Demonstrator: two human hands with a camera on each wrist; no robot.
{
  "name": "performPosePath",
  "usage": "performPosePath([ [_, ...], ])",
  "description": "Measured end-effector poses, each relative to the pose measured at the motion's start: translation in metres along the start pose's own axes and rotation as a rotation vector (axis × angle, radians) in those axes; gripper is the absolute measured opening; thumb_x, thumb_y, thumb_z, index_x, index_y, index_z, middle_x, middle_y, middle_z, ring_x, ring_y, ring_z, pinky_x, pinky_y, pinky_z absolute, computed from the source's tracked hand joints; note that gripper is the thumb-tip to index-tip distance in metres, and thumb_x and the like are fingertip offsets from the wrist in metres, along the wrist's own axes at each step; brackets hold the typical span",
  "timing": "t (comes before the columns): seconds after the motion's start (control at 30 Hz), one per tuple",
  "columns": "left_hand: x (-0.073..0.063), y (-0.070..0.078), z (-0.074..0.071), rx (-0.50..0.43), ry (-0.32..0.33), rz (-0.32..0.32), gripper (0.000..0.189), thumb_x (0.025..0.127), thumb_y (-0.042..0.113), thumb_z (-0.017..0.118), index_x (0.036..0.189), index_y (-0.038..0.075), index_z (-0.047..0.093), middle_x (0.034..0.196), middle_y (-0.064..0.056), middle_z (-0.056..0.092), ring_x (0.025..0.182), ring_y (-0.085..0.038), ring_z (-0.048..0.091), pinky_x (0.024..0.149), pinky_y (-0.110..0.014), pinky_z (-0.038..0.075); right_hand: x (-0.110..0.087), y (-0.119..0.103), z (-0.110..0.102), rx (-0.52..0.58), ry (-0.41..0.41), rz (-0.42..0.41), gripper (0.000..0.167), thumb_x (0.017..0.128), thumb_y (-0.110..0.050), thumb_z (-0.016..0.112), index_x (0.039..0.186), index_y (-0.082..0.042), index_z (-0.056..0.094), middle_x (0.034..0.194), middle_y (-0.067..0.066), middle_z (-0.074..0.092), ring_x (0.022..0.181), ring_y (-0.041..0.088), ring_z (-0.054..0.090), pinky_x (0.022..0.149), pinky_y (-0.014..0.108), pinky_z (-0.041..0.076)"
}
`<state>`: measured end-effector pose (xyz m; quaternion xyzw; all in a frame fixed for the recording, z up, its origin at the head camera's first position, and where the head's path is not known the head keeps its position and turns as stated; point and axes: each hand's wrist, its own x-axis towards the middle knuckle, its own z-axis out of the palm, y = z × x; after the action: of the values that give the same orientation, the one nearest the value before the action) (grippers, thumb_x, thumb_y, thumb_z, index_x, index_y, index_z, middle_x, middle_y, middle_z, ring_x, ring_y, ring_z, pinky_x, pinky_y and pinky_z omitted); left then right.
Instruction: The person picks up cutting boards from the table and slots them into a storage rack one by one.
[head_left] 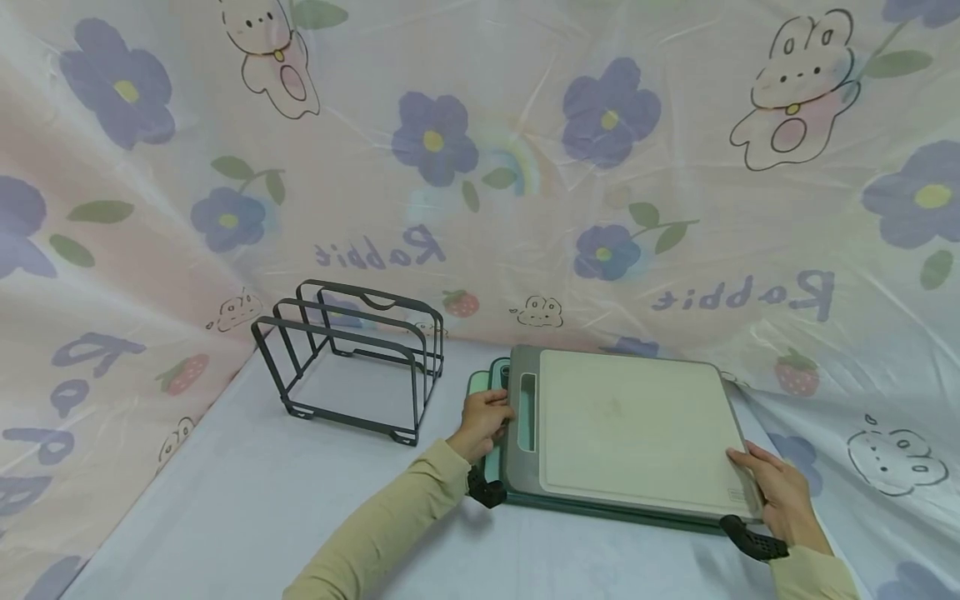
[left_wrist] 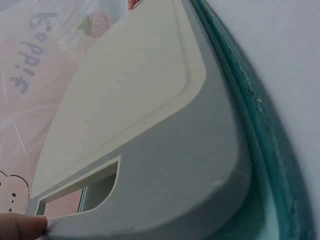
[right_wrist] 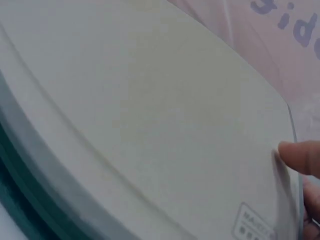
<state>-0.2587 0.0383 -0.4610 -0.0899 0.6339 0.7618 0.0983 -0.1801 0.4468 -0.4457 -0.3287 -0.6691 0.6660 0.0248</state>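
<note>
A grey cutting board with a cream inset panel and a slot handle lies on top of a stack. Its left edge, beside the slot, is gripped by my left hand; in the left wrist view the fingertip shows at the handle end. My right hand holds the opposite edge, thumb on the cream face and other fingers at the side, partly hidden. Beneath it are green cutting boards, their edges showing at the left and front.
To the left on the white-covered table stands a black wire rack with upright dividers. A patterned curtain with flowers and rabbits closes off the back and sides.
</note>
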Motion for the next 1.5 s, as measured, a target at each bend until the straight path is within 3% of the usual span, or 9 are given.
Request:
performPosePath([
  [0.17, -0.001, 0.001, -0.002, 0.008, 0.013, 0.007, 0.041, 0.083, -0.009, 0.066, 0.124, -0.004, 0.062, 0.108, -0.011, 0.064, 0.078, -0.013, 0.057, 0.055, -0.022, 0.045, -0.004, -0.004, 0.003, -0.027, -0.001, 0.003, 0.081, 0.078, -0.032, 0.083, 0.144, -0.022, 0.038, 0.084, -0.025, 0.054, 0.079, -0.004, 0.053, 0.069, 0.021, 0.049],
  [0.37, -0.002, 0.004, -0.003, 0.010, 0.042, 0.018, 0.034, 0.084, -0.007, 0.068, 0.118, -0.002, 0.064, 0.100, -0.009, 0.065, 0.071, -0.011, 0.055, 0.051, -0.020, 0.041, -0.009, -0.009, 0.006, 0.034, 0.041, 0.029, 0.053, 0.077, -0.037, 0.084, 0.118, -0.031, 0.051, 0.108, -0.018, 0.049, 0.086, -0.003, 0.050, 0.071, 0.018, 0.046],
  [0.53, -0.002, 0.009, -0.004, 0.026, 0.054, 0.029, 0.030, 0.085, -0.003, 0.070, 0.114, -0.001, 0.065, 0.097, -0.007, 0.066, 0.073, -0.012, 0.057, 0.053, -0.021, 0.043, -0.015, -0.013, 0.009, 0.083, 0.042, 0.013, 0.047, 0.076, -0.035, 0.085, 0.111, -0.030, 0.055, 0.081, -0.023, 0.057, 0.080, -0.002, 0.054, 0.067, 0.021, 0.048],
  [0.7, -0.002, 0.011, -0.003, 0.038, 0.083, 0.064, 0.027, 0.085, 0.000, 0.072, 0.111, -0.003, 0.066, 0.093, -0.006, 0.066, 0.073, -0.012, 0.058, 0.055, -0.022, 0.045, -0.020, -0.014, 0.013, 0.065, 0.041, -0.015, 0.058, 0.076, -0.038, 0.083, 0.122, -0.025, 0.051, 0.081, -0.021, 0.058, 0.078, -0.001, 0.055, 0.065, 0.022, 0.048],
  [0.93, -0.001, 0.012, -0.003, 0.050, 0.095, 0.085, 0.029, 0.085, 0.003, 0.074, 0.112, -0.005, 0.066, 0.093, -0.008, 0.067, 0.076, -0.014, 0.061, 0.060, -0.024, 0.050, -0.024, -0.017, 0.016, 0.034, 0.051, -0.026, 0.092, 0.078, -0.045, 0.078, 0.151, -0.020, 0.028, 0.146, -0.010, 0.036, 0.100, -0.002, 0.046, 0.070, 0.014, 0.043],
  [1.03, -0.001, 0.015, -0.003, 0.056, 0.089, 0.085, 0.029, 0.086, 0.005, 0.073, 0.113, -0.005, 0.066, 0.094, -0.009, 0.067, 0.077, -0.015, 0.062, 0.062, -0.026, 0.051, -0.025, -0.020, 0.015, 0.076, 0.045, -0.034, 0.090, 0.081, -0.042, 0.077, 0.153, -0.019, 0.026, 0.156, -0.014, 0.020, 0.105, -0.002, 0.042, 0.071, 0.011, 0.041],
  [1.13, 0.000, 0.018, -0.003, 0.049, 0.085, 0.092, 0.028, 0.086, 0.006, 0.074, 0.111, -0.005, 0.067, 0.093, -0.009, 0.065, 0.077, -0.016, 0.062, 0.064, -0.027, 0.053, -0.027, -0.021, 0.013, 0.130, 0.048, -0.041, 0.071, 0.082, -0.035, 0.078, 0.142, -0.028, 0.041, 0.146, -0.014, 0.035, 0.098, -0.004, 0.047, 0.068, 0.012, 0.043],
  [1.33, -0.002, 0.023, -0.003, 0.059, 0.083, 0.134, 0.023, 0.086, 0.005, 0.074, 0.105, -0.006, 0.067, 0.089, -0.008, 0.064, 0.074, -0.015, 0.061, 0.063, -0.028, 0.054, -0.033, -0.022, 0.010, 0.190, 0.046, -0.116, 0.034, 0.079, -0.025, 0.082, 0.104, -0.023, 0.058, 0.090, -0.016, 0.058, 0.077, 0.000, 0.056, 0.062, 0.019, 0.049],
  [1.5, -0.002, 0.027, -0.004, 0.061, 0.086, 0.133, 0.023, 0.086, 0.008, 0.075, 0.105, -0.004, 0.068, 0.088, -0.007, 0.064, 0.073, -0.014, 0.061, 0.062, -0.027, 0.053, -0.037, -0.025, 0.010, 0.186, 0.042, -0.144, 0.024, 0.078, -0.023, 0.084, 0.088, -0.024, 0.062, 0.078, -0.013, 0.061, 0.071, 0.002, 0.058, 0.059, 0.020, 0.050],
])
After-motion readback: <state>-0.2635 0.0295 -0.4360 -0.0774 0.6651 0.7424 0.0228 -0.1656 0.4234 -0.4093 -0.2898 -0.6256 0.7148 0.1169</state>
